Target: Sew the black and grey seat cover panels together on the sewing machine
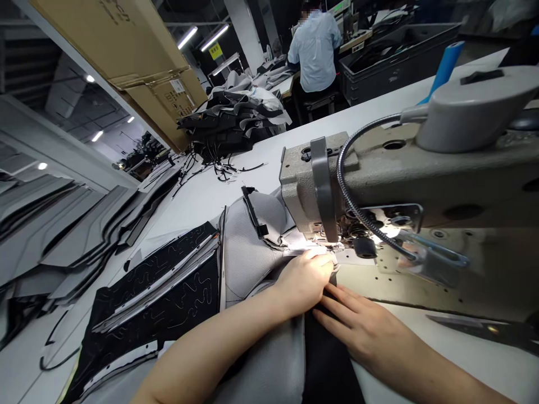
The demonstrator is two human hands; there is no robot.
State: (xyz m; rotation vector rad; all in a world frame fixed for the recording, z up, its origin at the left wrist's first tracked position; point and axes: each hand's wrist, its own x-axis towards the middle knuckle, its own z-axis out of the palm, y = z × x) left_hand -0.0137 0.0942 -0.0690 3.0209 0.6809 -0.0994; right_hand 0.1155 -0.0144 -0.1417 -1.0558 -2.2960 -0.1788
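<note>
A grey and black fabric cover (248,247) lies across the table, its right edge under the head of a sewing machine (357,185). My left hand (305,280) bends its fingers over the fabric edge close beside the lit needle area and grips it there; the fingertips are partly hidden. Just below and to the right, my right hand (362,322) lies with stretched fingers on a black strip of fabric (330,353), its fingertips near my left wrist. Wavy stitching marks the cover's black panel (185,297) at left.
Scissors (492,331) lie right of my right hand. Stacked grey panels (63,224) line the left side. A fabric pile (240,112) and cardboard box (138,62) stand behind. A person (315,50) sits farther back beside a dark grey bin (396,62).
</note>
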